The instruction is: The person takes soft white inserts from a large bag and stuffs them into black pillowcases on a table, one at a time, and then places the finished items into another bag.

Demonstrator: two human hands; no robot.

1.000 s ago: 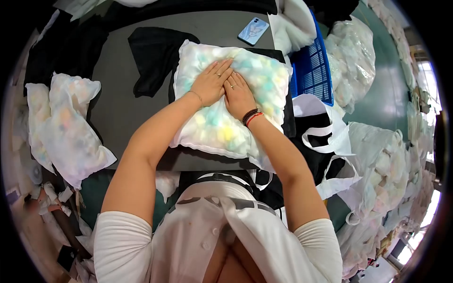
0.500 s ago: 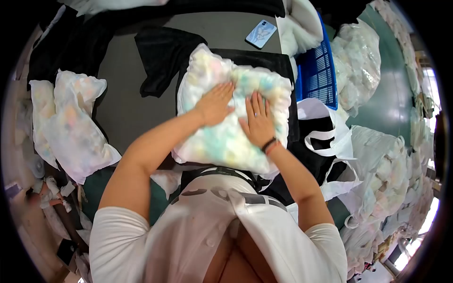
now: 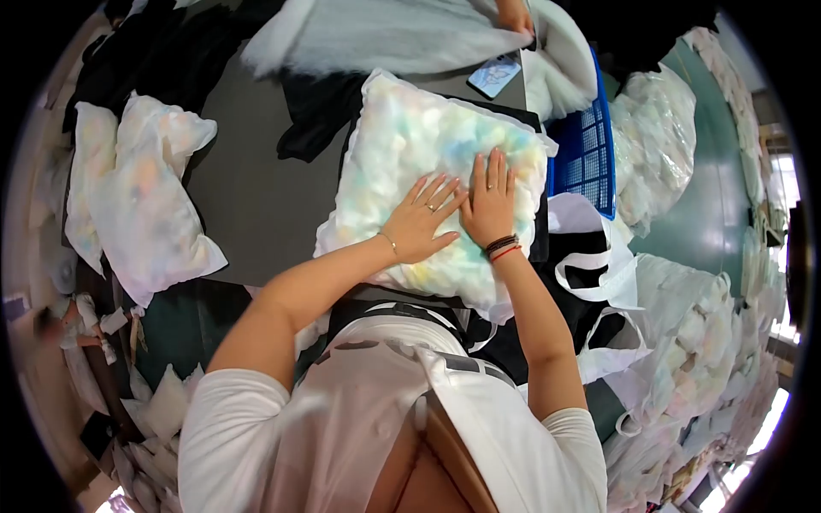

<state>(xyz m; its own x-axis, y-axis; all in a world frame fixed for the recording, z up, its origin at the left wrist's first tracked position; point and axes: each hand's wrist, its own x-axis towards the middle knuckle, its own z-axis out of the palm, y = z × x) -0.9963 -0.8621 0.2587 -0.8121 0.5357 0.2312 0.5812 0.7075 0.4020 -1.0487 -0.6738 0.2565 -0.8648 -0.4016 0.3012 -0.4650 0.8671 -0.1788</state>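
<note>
A puffy white pillow [image 3: 410, 128], mottled with pastel patches, lies in front of me on black cloth [image 3: 329, 103] on the grey table. My left hand [image 3: 423, 218] rests flat on its middle, fingers spread. Beside it my right hand [image 3: 490, 201] is also pressed flat on the pillow, fingers stretched away from me. The two hands almost touch. Neither one grips anything; both palms hide the pillow surface under them.
Two similar pillows [image 3: 154, 197] lie at the left table edge. A phone [image 3: 494, 77] and a blue basket [image 3: 583, 137] are at the back right. Another person's hand [image 3: 515, 19] holds white fluffy material [image 3: 376, 38]. Filled clear bags [image 3: 654, 145] stand right.
My left hand has slid down and right across the pillow, fingers more spread. White fluffy material and another person's hand have come in at the top. The view has shifted slightly.
</note>
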